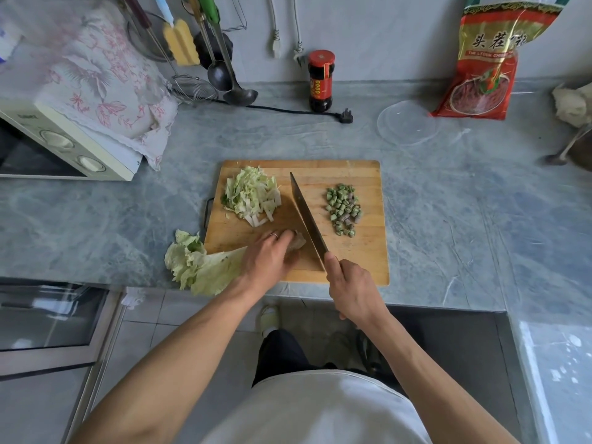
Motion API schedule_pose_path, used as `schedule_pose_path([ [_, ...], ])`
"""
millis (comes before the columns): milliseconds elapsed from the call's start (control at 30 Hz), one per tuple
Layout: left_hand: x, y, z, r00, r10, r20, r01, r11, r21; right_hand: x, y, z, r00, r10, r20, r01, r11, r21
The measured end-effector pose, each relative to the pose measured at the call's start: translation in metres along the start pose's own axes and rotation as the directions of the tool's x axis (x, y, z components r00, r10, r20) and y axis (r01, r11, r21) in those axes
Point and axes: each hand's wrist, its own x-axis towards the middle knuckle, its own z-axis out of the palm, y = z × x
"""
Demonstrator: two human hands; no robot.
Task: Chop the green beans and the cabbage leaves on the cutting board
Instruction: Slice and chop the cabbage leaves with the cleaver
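At frame centre, cabbage leaves [205,267] are pressed by the left hand [267,257] with bent fingers on the cutting board [368,251]; the knife [307,216] is grasped by the right hand [352,290].

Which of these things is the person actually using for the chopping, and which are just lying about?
In use: wooden cutting board, steel cleaver, whole pale-green cabbage leaves, chopped cabbage pile, chopped green beans.
Lying about: dark sauce jar, red food bag, clear plastic lid, cream microwave.

We see even, soft daylight, moderately bright; the cutting board [352,174] is sharp, with only faint shadows beside it. Pale glare lies on the surface [448,200] right of the board. Wide-angle distortion bends the edges far from the board; the floral cloth [96,75] looks washed out.
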Motion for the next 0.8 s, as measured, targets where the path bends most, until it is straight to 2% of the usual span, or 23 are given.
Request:
schedule_pose_path([
  [100,0.001,0.006,0.000,0.996,-0.082,-0.037,0.082,0.997,0.007,-0.002,-0.002,-0.002,1.000,-0.006,-0.004,0.006,1.000,0.010],
  [233,0.006,0.010,-0.007,0.996,-0.084,-0.023,0.085,0.996,0.021,-0.006,-0.004,-0.004,0.999,-0.032,-0.034,0.035,0.996,0.080],
  [333,0.009,0.005,-0.025,0.992,-0.123,-0.021,0.120,0.986,-0.117,-0.006,-0.004,-0.006,0.999,-0.017,-0.029,0.020,0.992,0.126],
  [400,0.009,-0.005,-0.041,0.948,-0.303,0.099,0.319,0.910,-0.265,-0.003,-0.004,-0.007,0.999,0.030,-0.017,-0.028,0.994,0.104],
  [467,0.006,-0.019,-0.062,0.886,-0.413,0.212,0.464,0.794,-0.393,-0.003,-0.008,-0.007,1.000,0.004,-0.023,-0.001,0.993,0.121],
  [600,-0.006,-0.042,-0.126,0.860,-0.477,0.181,0.496,0.698,-0.517,-0.002,-0.015,-0.004,0.998,-0.053,-0.044,0.059,0.988,0.144],
  [733,-0.011,-0.057,-0.192,0.870,-0.451,0.200,0.492,0.763,-0.420,0.007,-0.023,0.003,1.000,-0.021,0.024,0.016,0.985,0.169],
  [800,-0.005,-0.058,-0.210,0.877,-0.407,0.255,0.476,0.807,-0.349,0.009,-0.029,0.008,0.998,-0.062,-0.019,0.064,0.986,0.154],
])
